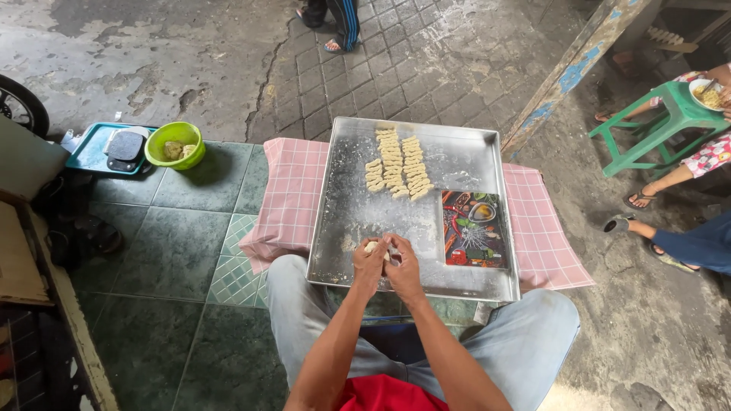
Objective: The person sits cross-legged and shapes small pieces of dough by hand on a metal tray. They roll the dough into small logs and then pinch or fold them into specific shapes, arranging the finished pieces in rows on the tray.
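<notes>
Here, dough piece (372, 246) between left hand (369, 264) (right hand (403, 268) too)

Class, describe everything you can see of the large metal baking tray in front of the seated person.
The large rectangular metal tray is silvery, shallow-rimmed and dusted with flour. It lies flat on a pink checked cloth over green floor tiles. Rows of pale dough pieces sit at its far end, a patterned cutting board on its right. Both hands work dough above its near edge.

The dough piece (371, 246) is mostly covered by the left hand (368, 262) and right hand (403, 268), so its shape cannot be told. The green bowl (174, 144) holds contents too small to identify. A tyre (21, 105) is cut off at the left edge.
</notes>
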